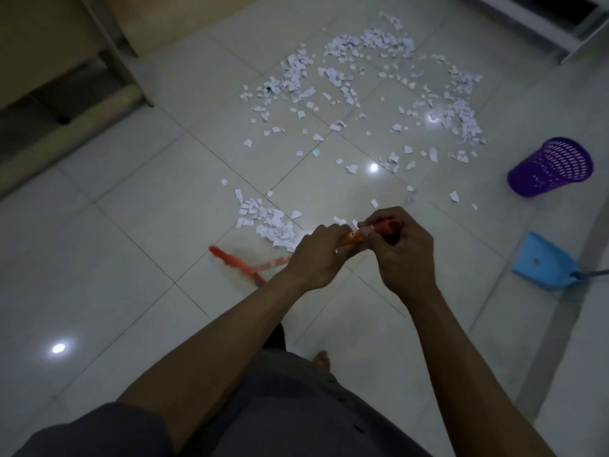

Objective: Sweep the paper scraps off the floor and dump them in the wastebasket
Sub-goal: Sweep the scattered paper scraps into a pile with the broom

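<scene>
1. Left hand [316, 255] and right hand [405, 252] both hold the upper end of the broom [352, 239], fingers curled round the handle. The right grips just at the red top, the left just below it.
2. The broom head [235, 262] is low on the floor [131, 225], to the left of the hands, and blurred.
3. Handling, broom (judgement): light, with a stiff handle. The two-handed hold near the top gives reach, and a lower left grip would give more control.
4. Handling, paper scraps [293, 72] (judgement): very light, thin and flat, likely to slide on the glossy tile and flutter. Short, gentle strokes suit them.
5. Location: a small near heap [273, 225] lies just beyond the hands. The main scatter is spread farther out across the floor.
6. Counts: broom, one; purple wastebasket [548, 168], one, at right near the scatter's edge; blue dustpan [543, 262], one, on the floor below the basket; scraps too many to count, well over a hundred.
</scene>
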